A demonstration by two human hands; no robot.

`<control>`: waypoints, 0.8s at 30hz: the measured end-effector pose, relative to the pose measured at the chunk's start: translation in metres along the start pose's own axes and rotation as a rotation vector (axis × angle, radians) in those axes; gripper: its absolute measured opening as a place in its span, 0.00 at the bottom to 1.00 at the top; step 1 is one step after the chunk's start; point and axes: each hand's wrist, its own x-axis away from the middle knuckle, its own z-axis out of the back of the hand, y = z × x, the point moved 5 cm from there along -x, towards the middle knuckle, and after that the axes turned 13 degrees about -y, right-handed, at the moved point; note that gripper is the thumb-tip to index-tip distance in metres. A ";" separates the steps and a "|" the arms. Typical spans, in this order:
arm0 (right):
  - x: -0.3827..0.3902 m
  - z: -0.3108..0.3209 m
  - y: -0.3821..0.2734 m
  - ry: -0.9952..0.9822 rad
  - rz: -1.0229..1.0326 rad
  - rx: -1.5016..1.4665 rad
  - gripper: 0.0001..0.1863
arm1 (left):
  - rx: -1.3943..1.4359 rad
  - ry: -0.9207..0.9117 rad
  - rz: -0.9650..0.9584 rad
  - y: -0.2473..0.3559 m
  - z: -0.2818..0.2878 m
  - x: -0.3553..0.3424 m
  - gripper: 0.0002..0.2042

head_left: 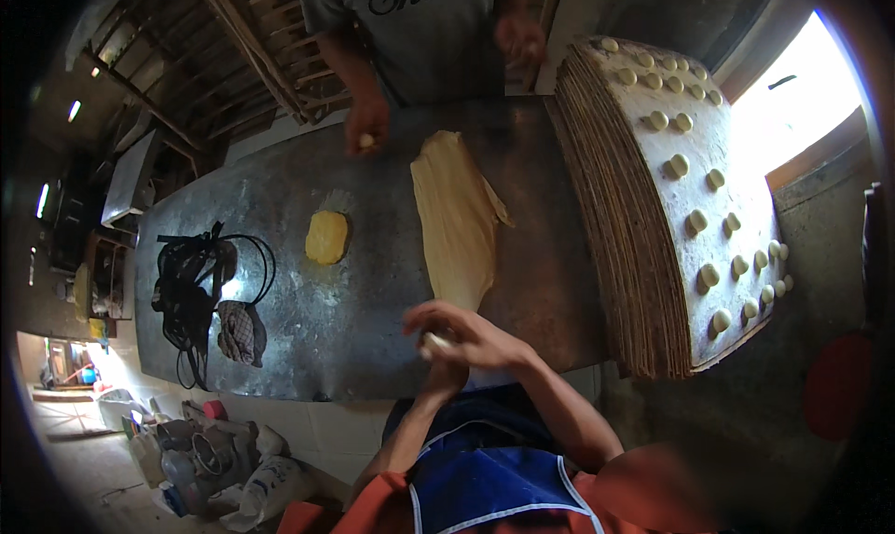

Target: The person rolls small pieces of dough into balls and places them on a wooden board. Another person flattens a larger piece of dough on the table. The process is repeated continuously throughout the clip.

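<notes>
At the near edge of the table, my hands come together around a small pale dough ball (435,342). My right hand (475,336) lies over it with curved fingers. My left hand (446,376) is cupped below, its fingers partly covered by the right. Just beyond my hands, a long, folded strip of pale yellow dough (457,217) stretches toward the far edge. A rounded yellow lump (326,237) rests left of the strip, with whitish smears around it. Across the table, another person's hand (366,124) holds a small pale dough piece.
The dark metal table (373,324) carries tangled black straps (186,278) and a quilted pouch-like piece (241,333) at left. At right stands a tall stack of boards (620,208), with several dough balls spread on its top. Containers (210,450) crowd the floor at lower left.
</notes>
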 end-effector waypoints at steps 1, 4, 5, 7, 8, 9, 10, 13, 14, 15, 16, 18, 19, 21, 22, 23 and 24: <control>-0.025 0.012 0.036 -0.052 -0.044 -0.058 0.21 | -0.477 0.204 -0.171 0.018 0.005 0.014 0.12; -0.051 -0.012 0.117 -0.358 -0.304 -0.064 0.24 | -0.724 -0.264 0.270 0.058 0.004 0.047 0.12; -0.054 -0.020 0.129 -0.431 -0.367 -0.063 0.26 | -0.694 -0.356 0.185 0.095 0.001 0.056 0.11; -0.046 -0.026 0.123 -0.341 -0.307 -0.132 0.29 | -0.652 -0.488 -0.069 0.182 -0.003 0.083 0.09; -0.036 -0.027 0.113 -0.292 -0.285 -0.159 0.30 | -0.647 -0.512 -0.260 0.224 -0.003 0.091 0.09; -0.014 -0.019 0.084 -0.126 -0.220 -0.121 0.28 | -0.633 -0.338 -0.381 0.247 0.014 0.096 0.08; 0.011 -0.005 0.075 0.039 -0.157 0.143 0.25 | -0.693 -0.197 -0.383 0.235 0.031 0.095 0.08; 0.104 0.013 0.080 0.442 -0.350 0.744 0.15 | -0.769 0.173 -0.298 0.128 0.072 0.094 0.07; 0.141 0.021 0.095 0.431 -0.274 0.951 0.15 | -0.724 0.251 -0.235 0.078 0.075 0.097 0.09; 0.168 0.030 0.106 0.416 -0.192 1.160 0.15 | -0.943 0.286 -0.220 0.025 0.085 0.106 0.13; 0.177 0.041 0.103 0.403 -0.275 1.235 0.16 | -1.156 0.323 -0.203 -0.009 0.100 0.113 0.17; 0.175 0.076 0.092 0.357 -0.433 1.363 0.19 | -1.106 0.378 0.031 0.001 0.145 0.090 0.21; 0.149 0.099 0.085 0.473 -0.406 1.390 0.18 | -1.074 0.466 0.051 0.012 0.152 0.058 0.22; 0.099 0.094 0.097 0.617 -0.424 1.326 0.18 | -1.006 0.649 0.104 0.020 0.144 -0.004 0.23; 0.082 0.082 0.107 0.659 -0.475 1.240 0.18 | -0.912 0.639 0.028 0.009 0.117 -0.007 0.22; 0.071 0.082 0.112 0.691 -0.503 1.161 0.19 | -0.816 0.651 -0.047 -0.002 0.091 -0.005 0.21; 0.079 0.075 0.117 0.619 -0.432 1.087 0.19 | -0.719 0.670 -0.133 -0.006 0.079 -0.002 0.20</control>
